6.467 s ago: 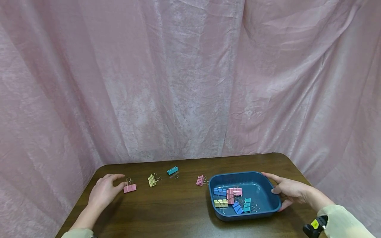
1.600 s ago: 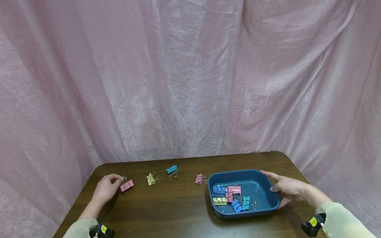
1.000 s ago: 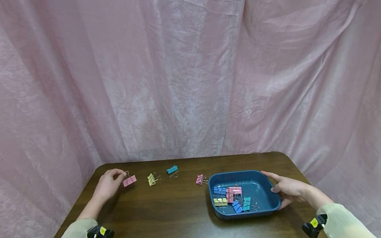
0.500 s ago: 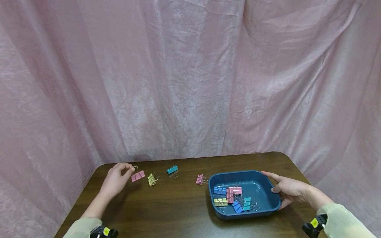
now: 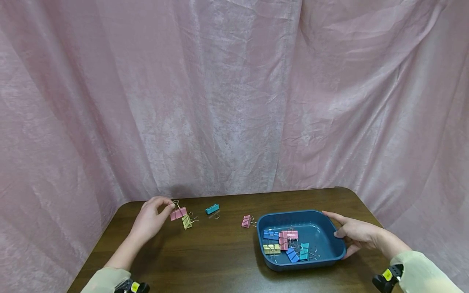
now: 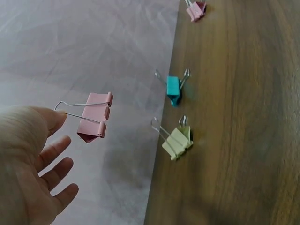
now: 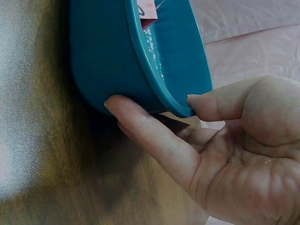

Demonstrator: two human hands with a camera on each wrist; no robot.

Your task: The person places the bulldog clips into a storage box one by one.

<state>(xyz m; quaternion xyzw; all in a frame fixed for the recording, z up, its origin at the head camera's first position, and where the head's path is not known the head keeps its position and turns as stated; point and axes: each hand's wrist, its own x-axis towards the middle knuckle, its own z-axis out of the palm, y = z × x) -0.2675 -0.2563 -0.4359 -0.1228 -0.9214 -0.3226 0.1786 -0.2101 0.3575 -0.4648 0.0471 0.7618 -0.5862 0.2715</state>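
Observation:
My left hand (image 5: 151, 216) pinches a pink binder clip (image 6: 95, 115) by a wire handle between thumb and forefinger. The clip hangs above the table, and in the head view it overlaps a yellow binder clip (image 5: 187, 221). In the left wrist view that yellow clip lies well apart from it on the wood. At the right end of a blue tray (image 5: 322, 236), my right hand (image 5: 358, 235) grips the wall, thumb over the rim and fingers against the outside. Inside the tray, toward its left, lie several pink, blue, yellow and teal binder clips (image 5: 292, 255).
A teal binder clip (image 5: 212, 209) lies near the back edge of the brown table (image 5: 205, 260). Another pink binder clip (image 5: 246, 221) sits just left of the tray. Behind the table hangs a pink curtain (image 5: 227, 101).
My left hand reached the pink clip on the table, pinched its handle, lifted it and carried it right, toward the yellow clip. The right hand and tray have stayed in place.

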